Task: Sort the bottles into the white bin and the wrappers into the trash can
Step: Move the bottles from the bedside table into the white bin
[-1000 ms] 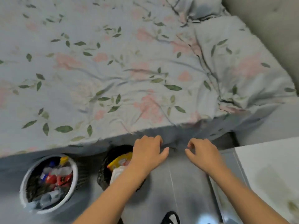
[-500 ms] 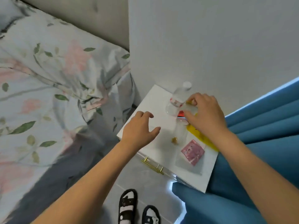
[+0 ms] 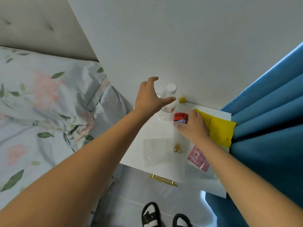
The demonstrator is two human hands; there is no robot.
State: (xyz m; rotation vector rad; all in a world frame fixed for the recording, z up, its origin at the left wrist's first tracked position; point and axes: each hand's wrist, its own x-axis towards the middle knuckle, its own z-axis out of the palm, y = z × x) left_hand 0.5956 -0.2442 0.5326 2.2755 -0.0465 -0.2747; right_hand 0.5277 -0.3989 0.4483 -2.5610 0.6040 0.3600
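Note:
Two clear plastic bottles stand on the white nightstand. The white-capped bottle is at the back; my left hand is spread around it, fingers behind, thumb in front, with a gap showing. The yellow-capped bottle with a red label stands just to its right, and my right hand grips it around the label. A yellow wrapper lies behind my right hand. A pink wrapper and a clear plastic wrapper lie nearer the front edge.
The bed with floral bedding is on the left. A blue curtain hangs against the nightstand's right side. The white wall is directly behind. A gold drawer handle and my sandalled feet show below.
My view swung from the bed and the floor bins to the nightstand. My right hand closed on the red-labelled bottle. My left hand rose from the tabletop to the white-capped bottle.

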